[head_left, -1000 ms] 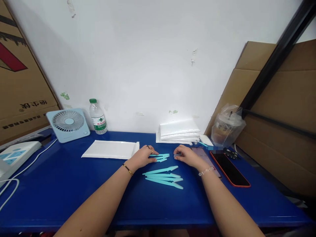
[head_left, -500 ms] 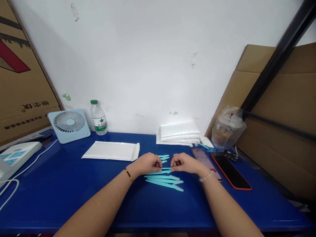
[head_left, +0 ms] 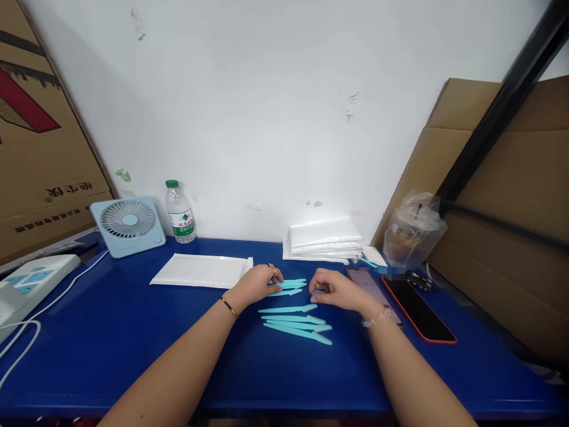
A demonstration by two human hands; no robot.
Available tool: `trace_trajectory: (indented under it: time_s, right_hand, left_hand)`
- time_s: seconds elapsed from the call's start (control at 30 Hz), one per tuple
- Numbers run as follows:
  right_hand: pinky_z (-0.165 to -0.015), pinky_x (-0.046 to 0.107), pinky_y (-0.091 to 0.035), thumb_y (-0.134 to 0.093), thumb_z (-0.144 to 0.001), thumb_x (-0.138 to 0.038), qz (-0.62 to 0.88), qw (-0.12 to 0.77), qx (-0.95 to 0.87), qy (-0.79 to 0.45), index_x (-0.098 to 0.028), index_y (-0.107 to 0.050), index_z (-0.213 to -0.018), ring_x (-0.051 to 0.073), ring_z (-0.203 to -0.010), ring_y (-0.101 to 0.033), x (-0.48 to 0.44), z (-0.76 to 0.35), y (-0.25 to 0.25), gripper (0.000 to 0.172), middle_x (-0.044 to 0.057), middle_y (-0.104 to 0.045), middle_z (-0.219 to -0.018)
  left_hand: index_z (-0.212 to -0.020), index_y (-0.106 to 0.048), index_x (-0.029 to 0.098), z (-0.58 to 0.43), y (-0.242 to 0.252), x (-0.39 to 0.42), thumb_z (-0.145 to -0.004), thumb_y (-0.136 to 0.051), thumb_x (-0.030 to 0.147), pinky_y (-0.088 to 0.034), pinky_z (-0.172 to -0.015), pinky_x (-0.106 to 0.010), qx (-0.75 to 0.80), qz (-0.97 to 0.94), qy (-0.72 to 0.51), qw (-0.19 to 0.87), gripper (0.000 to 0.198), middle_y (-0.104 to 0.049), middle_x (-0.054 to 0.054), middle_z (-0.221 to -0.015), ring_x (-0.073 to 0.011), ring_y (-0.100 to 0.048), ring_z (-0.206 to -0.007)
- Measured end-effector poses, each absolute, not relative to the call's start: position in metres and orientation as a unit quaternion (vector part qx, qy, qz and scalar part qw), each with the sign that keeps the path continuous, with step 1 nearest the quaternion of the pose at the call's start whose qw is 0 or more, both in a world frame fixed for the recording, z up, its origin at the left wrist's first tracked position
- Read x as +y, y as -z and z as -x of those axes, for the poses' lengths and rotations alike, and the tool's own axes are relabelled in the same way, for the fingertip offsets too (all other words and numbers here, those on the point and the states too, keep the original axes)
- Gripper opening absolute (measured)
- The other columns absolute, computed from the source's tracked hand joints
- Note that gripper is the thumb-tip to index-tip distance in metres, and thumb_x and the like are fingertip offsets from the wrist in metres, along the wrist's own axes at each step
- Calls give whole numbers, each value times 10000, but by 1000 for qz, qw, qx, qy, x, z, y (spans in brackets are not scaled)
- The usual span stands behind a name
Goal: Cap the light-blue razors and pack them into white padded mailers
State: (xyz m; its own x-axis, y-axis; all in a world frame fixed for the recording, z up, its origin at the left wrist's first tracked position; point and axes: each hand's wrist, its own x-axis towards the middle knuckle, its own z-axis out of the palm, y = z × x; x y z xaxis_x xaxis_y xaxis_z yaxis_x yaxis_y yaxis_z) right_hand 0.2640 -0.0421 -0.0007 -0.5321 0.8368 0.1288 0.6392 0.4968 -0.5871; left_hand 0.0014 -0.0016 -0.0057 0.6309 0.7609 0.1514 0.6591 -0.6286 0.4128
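My left hand (head_left: 258, 283) closes its thumb and fingertips on the handle end of a turquoise eyebrow razor (head_left: 291, 284) in the upper group. Their blade ends point right. Below it, a single razor (head_left: 288, 309) lies by itself, and several more razors (head_left: 297, 328) are fanned out nearer to me. To the right of the upper group, my right hand (head_left: 338, 290) is curled above the table. Between its fingers shows a small translucent piece (head_left: 319, 290), too unclear to name.
On the blue table (head_left: 111, 350), a white padded envelope (head_left: 200, 270) lies left; more envelopes (head_left: 326, 234) are stacked at the wall. Two phones (head_left: 418, 308) and a bagged drink cup (head_left: 411, 234) are right. A fan (head_left: 128, 226), bottle (head_left: 180, 213) and power strip (head_left: 38, 279) stand left.
The razor that was between both hands now lies on the table. My left hand has moved up and left to the upper razors; my right hand has shifted slightly right and away.
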Motion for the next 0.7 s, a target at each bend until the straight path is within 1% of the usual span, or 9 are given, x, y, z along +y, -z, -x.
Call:
trace_trajectory:
  time_s: [0.13, 0.2, 0.3, 0.37, 0.43, 0.53, 0.7]
  right_hand:
    - [-591, 223, -390, -685, -730, -340, 406, 149, -867, -248, -190, -640, -790, 114, -667, -500, -45, -248, 4, 167, 4, -535, -816]
    - [-590, 222, -387, -665, -750, -300, 411, 148, -865, -246, -187, -630, -781, 114, -668, -499, -45, -247, 5, 122, 6, -533, -819]
    - [-600, 225, -390, -645, -762, -257, 425, 173, -856, -238, -185, -615, -769, 120, -683, -503, -43, -254, 4, 79, 10, -535, -822]
    - [-608, 230, -394, -640, -762, -244, 445, 195, -843, -230, -182, -604, -755, 123, -688, -504, -41, -260, 2, 71, 11, -534, -819]
    - [-607, 232, -396, -638, -762, -250, 468, 214, -827, -226, -181, -598, -747, 123, -683, -501, -41, -265, 0, 81, 10, -532, -813]
    - [-599, 231, -392, -636, -766, -284, 481, 232, -814, -226, -184, -603, -751, 120, -675, -493, -41, -265, -2, 106, 8, -529, -807]
    - [-597, 237, -396, -619, -770, -309, 485, 239, -810, -226, -176, -617, -759, 126, -682, -499, -37, -267, 3, 133, 20, -545, -818]
  left_hand:
    - [-882, -674, 213, -13, 4, -15, -751, -614, 427, -374, -614, -220, 347, -908, -154, 180, 258, -651, -15, -850, -148, -577, -751]
    - [-866, -682, 220, -17, 5, -19, -757, -609, 409, -356, -583, -218, 330, -915, -129, 193, 230, -660, -6, -801, -140, -575, -713]
    - [-787, -680, 211, -19, 6, -19, -785, -571, 337, -322, -538, -225, 338, -916, -108, 186, 167, -662, -3, -726, -131, -560, -640]
    - [-747, -671, 199, -17, 5, -17, -799, -542, 307, -314, -541, -233, 361, -911, -119, 163, 176, -664, -15, -725, -136, -558, -639]
    - [-765, -666, 196, -15, 2, -17, -812, -526, 325, -325, -565, -236, 376, -902, -142, 154, 196, -670, -23, -770, -145, -567, -675]
    - [-847, -665, 203, -14, -2, -18, -820, -526, 382, -349, -597, -234, 372, -898, -164, 171, 228, -672, -21, -825, -151, -577, -724]
    - [-762, -674, 197, -13, -2, -16, -823, -519, 309, -356, -629, -243, 370, -906, -146, 143, 201, -679, -24, -799, -159, -581, -734]
